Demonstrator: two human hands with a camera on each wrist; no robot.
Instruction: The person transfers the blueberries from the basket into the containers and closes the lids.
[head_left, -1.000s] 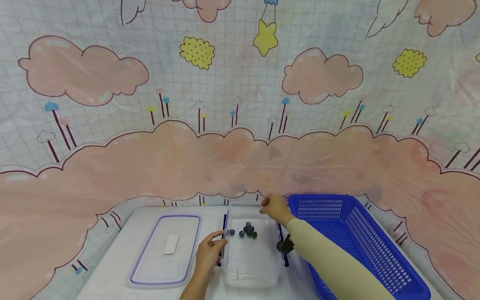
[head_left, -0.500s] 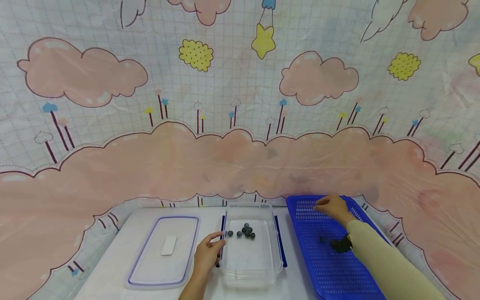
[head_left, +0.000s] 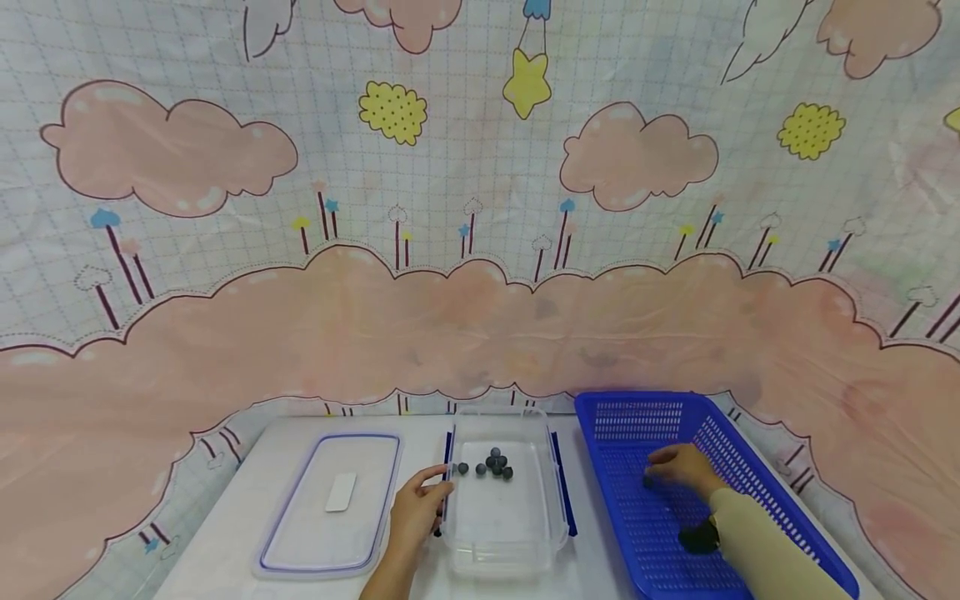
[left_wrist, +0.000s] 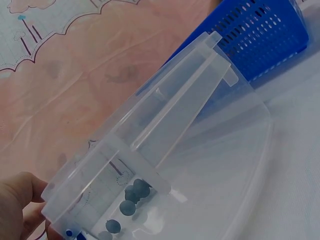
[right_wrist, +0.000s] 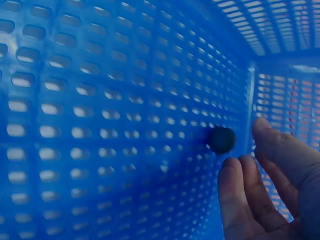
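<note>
A clear plastic container stands mid-table, and my left hand grips its left wall between thumb and fingers. Inside it, toward the far end, lie several blueberries; the left wrist view shows blueberries through the wall. My right hand is down inside the blue basket. Just off its fingertips rests a single blueberry on the basket floor, with thumb and fingers spread apart near it. In the head view this hand partly covers that berry.
Left of the container lies a clear lid with a blue-purple seal and a white rectangular piece on it. Dark blue side clips hang out from the container. A patterned cloth hangs behind the white table.
My right hand moves from above the container's right side over to the basket, then lowers into it beside the blueberry. The left hand stays at the container.
</note>
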